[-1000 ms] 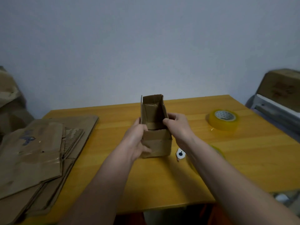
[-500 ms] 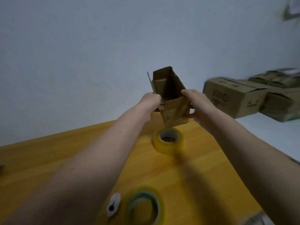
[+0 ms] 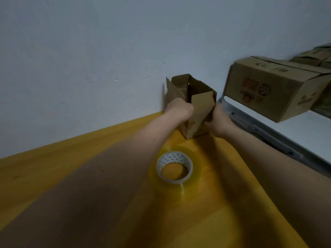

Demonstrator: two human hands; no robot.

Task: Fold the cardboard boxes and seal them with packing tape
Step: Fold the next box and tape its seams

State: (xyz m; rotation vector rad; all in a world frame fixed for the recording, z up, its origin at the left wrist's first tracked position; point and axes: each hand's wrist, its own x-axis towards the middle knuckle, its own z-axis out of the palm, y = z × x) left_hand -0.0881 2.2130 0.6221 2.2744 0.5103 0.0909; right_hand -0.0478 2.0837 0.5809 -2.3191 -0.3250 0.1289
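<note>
- Two hands are working one small cardboard box (image 3: 197, 108) at the far end of the yellow table (image 3: 89, 176), close against the wall (image 3: 107, 51).
- Left hand (image 3: 180, 109) is gripping the box's left side, fingers curling over the wall into the open top. A loose flap is sticking up just behind this hand.
- Right hand (image 3: 219, 120) is gripping the right side low down, thumb on the near face; the other fingers are hidden behind the box, so I cannot tell how far they are wrapping.
- Box is sitting tilted, its near bottom corner touching or just above the table; I cannot tell which. Top flaps are standing open, not yet folded or taped.
- Handling, judging by looks: empty thin corrugated board, so light and easy to shift, but the walls are flexing. It is looking skewed out of square rather than rigid.
- Best hold is probably on opposite walls near the vertical corners, where the board is stiffest. Squeezing mid-panel is likely buckling it.
- Flaps should be folding along their creases; pushing at the hinge line is safer than at the free edge, which can tear.
- Roll of clear packing tape (image 3: 174, 167) is lying flat between the forearms, nearer the body than both hands.
- Larger printed carton (image 3: 265, 88) is sitting beyond the right hand, on a shelf (image 3: 259, 129) with a metal rail.
</note>
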